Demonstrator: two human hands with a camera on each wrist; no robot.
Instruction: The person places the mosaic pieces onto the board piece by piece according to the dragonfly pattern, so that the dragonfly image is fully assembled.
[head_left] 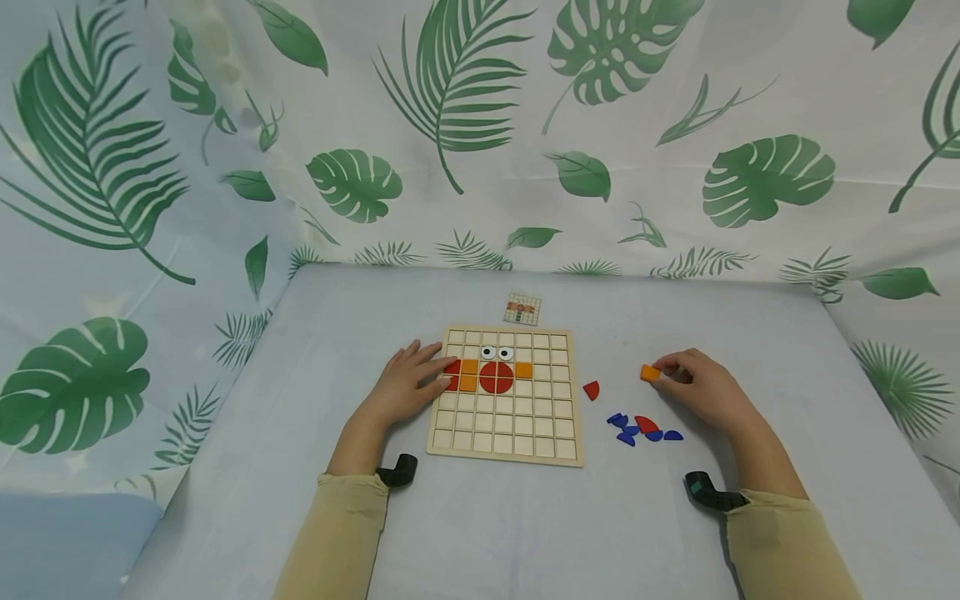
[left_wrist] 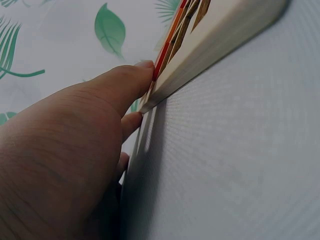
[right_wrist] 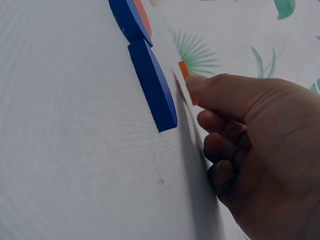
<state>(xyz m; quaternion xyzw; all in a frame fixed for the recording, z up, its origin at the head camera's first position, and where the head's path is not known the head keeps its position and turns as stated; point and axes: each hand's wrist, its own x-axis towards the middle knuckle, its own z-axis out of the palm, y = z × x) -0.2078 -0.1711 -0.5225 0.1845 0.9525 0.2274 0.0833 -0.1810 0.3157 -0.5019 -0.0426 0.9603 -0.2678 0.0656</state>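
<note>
1. Right hand (head_left: 701, 387) is pinching a thin orange tile (head_left: 649, 373) between thumb and fingertips, other fingers tucked under. The tile's off to the right, well apart from the board.
2. Left hand (head_left: 408, 382) isn't gripping anything: fingers loosely straight, fingertips on the left edge of the grid board (head_left: 506, 460), thumb touching the red pieces (head_left: 453, 372) there.
3. Board's pale wood, flat and square, with thin ridges dividing it into little square cells.
4. Sitting in it: orange squares (head_left: 468, 382), a red disc (head_left: 487, 387) built from quarter wedges, and round white eyes (head_left: 488, 353) with black dots.
5. Loose blue pieces (head_left: 673, 435), straight on one side and curved on the other, lie on the faintly textured, greyish tabletop (head_left: 562, 533).
6. One red wedge (head_left: 592, 390) is near the board's right edge; a small square printed card (head_left: 522, 308) sits just past the far edge.
</note>
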